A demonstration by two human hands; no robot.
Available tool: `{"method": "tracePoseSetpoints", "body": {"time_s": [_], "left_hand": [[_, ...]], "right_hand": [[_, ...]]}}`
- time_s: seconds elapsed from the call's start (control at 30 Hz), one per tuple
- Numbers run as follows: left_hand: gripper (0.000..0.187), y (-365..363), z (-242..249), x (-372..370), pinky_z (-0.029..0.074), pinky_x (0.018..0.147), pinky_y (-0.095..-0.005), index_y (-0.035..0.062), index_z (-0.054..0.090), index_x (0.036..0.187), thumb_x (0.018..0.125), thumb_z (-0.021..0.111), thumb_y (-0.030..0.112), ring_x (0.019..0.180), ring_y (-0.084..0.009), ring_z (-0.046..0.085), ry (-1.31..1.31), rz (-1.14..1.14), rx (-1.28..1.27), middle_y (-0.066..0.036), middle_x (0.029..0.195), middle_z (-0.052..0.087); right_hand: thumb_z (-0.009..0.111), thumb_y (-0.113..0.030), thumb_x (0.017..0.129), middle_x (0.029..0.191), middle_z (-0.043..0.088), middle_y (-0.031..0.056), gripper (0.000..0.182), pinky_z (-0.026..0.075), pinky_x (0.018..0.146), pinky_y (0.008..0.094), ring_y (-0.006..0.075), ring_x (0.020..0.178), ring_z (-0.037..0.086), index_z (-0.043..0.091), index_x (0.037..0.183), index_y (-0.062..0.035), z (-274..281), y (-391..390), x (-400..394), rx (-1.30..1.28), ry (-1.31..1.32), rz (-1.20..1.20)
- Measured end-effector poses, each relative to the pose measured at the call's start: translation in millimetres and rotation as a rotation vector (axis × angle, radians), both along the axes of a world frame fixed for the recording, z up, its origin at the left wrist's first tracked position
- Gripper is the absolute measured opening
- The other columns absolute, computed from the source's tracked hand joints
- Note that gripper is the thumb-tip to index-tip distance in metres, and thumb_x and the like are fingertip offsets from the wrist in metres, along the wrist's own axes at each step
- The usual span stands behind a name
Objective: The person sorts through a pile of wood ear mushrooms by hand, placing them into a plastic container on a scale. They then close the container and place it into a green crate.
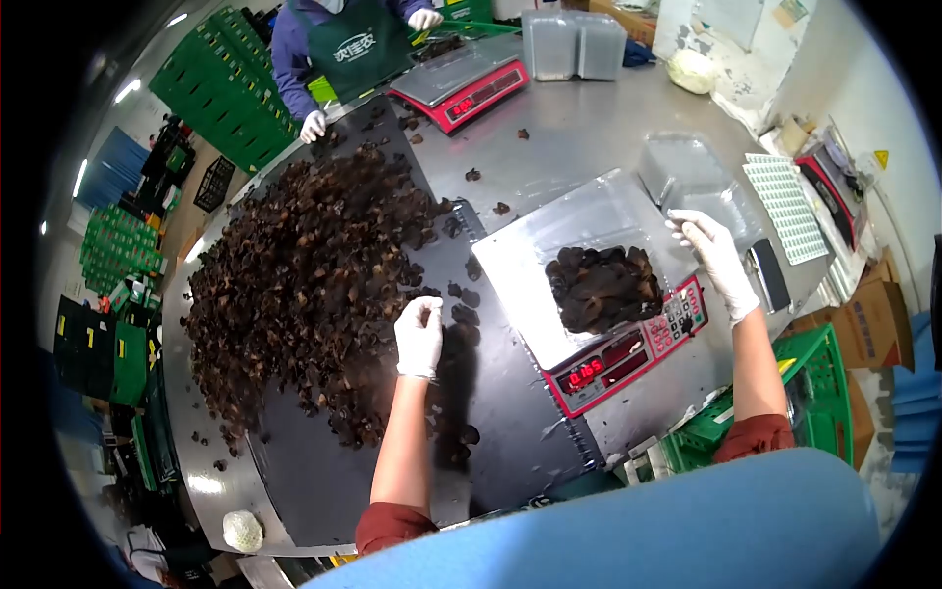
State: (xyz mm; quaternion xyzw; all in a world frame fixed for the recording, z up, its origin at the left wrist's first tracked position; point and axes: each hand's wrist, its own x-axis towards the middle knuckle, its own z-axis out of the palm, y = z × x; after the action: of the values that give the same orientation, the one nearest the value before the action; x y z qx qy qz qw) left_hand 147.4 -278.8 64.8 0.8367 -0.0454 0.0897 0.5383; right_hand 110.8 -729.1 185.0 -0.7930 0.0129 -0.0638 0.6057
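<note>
My left hand [420, 339], in a white glove, is closed beside the right edge of a large heap of dark wood ear mushrooms [304, 285]; anything inside its fingers is hidden. My right hand [714, 257], also gloved, is held with its fingers slightly bent and apart at the right edge of a clear plastic container [613, 211]. Inside that container lies a portion of wood ears [605, 290]. It rests on a red digital scale [628, 348], whose red display is lit and seems to read 0.165.
Clear plastic containers [697, 172] stand beyond my right hand, near a label sheet [787, 208] and a dark phone-like object [770, 275]. Across the metal table, a gloved co-worker [343, 49] stands by another red scale [461, 83]. A green crate [819, 383] is at lower right.
</note>
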Motion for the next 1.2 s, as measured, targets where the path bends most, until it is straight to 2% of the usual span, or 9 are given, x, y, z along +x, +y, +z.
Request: {"method": "tracePoseSetpoints", "body": {"time_s": [0.07, 0.2, 0.27, 0.37, 0.6, 0.87, 1.0, 1.13, 1.2], "left_hand": [[0.022, -2, -7, -2, 0.051, 0.081, -0.0335, 0.0038, 0.066, 0.103, 0.081, 0.067, 0.006, 0.09, -0.0276, 0.063, 0.003, -0.115, 0.182, -0.012, 0.098, 0.065], [0.046, -17, -3, -27, 0.048, 0.089, -0.0404, 0.009, 0.061, 0.119, 0.077, 0.073, 0.024, 0.098, -0.0329, 0.057, -0.031, -0.261, 0.912, -0.015, 0.103, 0.06], [0.047, -14, -10, -23, 0.048, 0.093, -0.0367, 0.0078, 0.058, 0.121, 0.076, 0.073, 0.008, 0.102, -0.0325, 0.059, 0.099, -0.242, 0.816, -0.015, 0.109, 0.062], [0.055, -16, -7, -27, 0.049, 0.092, -0.0291, 0.0057, 0.053, 0.126, 0.075, 0.063, -0.013, 0.105, -0.0194, 0.062, 0.146, -0.102, 0.157, -0.009, 0.107, 0.064], [0.045, -46, 51, -45, 0.051, 0.09, -0.029, 0.0013, 0.052, 0.124, 0.082, 0.054, -0.015, 0.102, -0.0163, 0.061, 0.161, -0.281, -0.417, -0.008, 0.11, 0.062], [0.036, -126, 99, -22, 0.053, 0.084, -0.0337, 0.0028, 0.057, 0.119, 0.084, 0.065, 0.005, 0.088, -0.0198, 0.065, -0.198, -0.395, -0.031, -0.009, 0.099, 0.066], [0.058, -159, 107, -21, 0.035, 0.108, -0.0435, 0.0044, 0.047, 0.133, 0.081, 0.07, 0.018, 0.127, -0.0364, 0.044, -0.133, -0.54, 0.12, -0.021, 0.133, 0.048], [0.061, -145, 107, -37, 0.046, 0.097, -0.0387, 0.0029, 0.047, 0.134, 0.08, 0.073, 0.016, 0.113, -0.028, 0.056, -0.14, -0.365, 0.057, -0.017, 0.122, 0.055], [0.069, -131, 78, -45, 0.054, 0.074, -0.0306, -0.0014, 0.038, 0.139, 0.081, 0.072, 0.014, 0.086, -0.0202, 0.065, -0.128, -0.281, 0.137, -0.014, 0.11, 0.059]], "right_hand": [[0.055, -0.017, 0.095, 0.108, 0.066, 0.0055, 0.031, 0.044, 0.09, 0.0261, 0.0108, 0.103, 0.058, 0.061, 0.12, -0.0003, 0, 3, -2, -0.027, 0.004, 0.016], [0.055, -0.015, 0.095, 0.108, 0.066, 0.0058, 0.029, 0.044, 0.093, 0.027, 0.0109, 0.103, 0.058, 0.061, 0.119, 0.0008, -3, 2, -7, -0.023, 0.043, 0.025], [0.055, -0.013, 0.095, 0.108, 0.065, 0.0058, 0.029, 0.044, 0.093, 0.027, 0.0109, 0.103, 0.058, 0.061, 0.119, 0.0009, -3, 1, -9, -0.014, 0.038, 0.03], [0.056, -0.018, 0.095, 0.106, 0.066, 0.0043, 0.03, 0.042, 0.091, 0.0257, 0.0103, 0.1, 0.057, 0.061, 0.118, 0.0006, -6, -1, -13, -0.008, 0.023, 0.02], [0.055, -0.011, 0.094, 0.108, 0.065, 0.0058, 0.028, 0.046, 0.09, 0.0267, 0.0115, 0.101, 0.058, 0.062, 0.118, 0.0005, -8, -4, -17, -0.02, 0.063, 0.016], [0.055, -0.013, 0.094, 0.107, 0.066, 0.0061, 0.028, 0.047, 0.089, 0.0271, 0.0123, 0.1, 0.06, 0.061, 0.117, 0.0018, -3, 8, -15, -0.067, 0.02, 0.061], [0.056, -0.015, 0.094, 0.107, 0.066, 0.0071, 0.027, 0.048, 0.086, 0.0279, 0.0124, 0.097, 0.06, 0.063, 0.115, 0.0006, 0, 13, -10, -0.148, 0.027, 0.086], [0.057, -0.018, 0.093, 0.11, 0.066, 0.0094, 0.032, 0.047, 0.089, 0.0297, 0.0146, 0.099, 0.06, 0.06, 0.119, 0.0008, -5, 16, 5, -0.155, -0.036, 0.038], [0.057, -0.02, 0.093, 0.112, 0.066, 0.0108, 0.037, 0.046, 0.092, 0.0303, 0.0153, 0.102, 0.06, 0.058, 0.123, 0.001, -17, 17, 21, -0.132, -0.036, -0.016]]}}
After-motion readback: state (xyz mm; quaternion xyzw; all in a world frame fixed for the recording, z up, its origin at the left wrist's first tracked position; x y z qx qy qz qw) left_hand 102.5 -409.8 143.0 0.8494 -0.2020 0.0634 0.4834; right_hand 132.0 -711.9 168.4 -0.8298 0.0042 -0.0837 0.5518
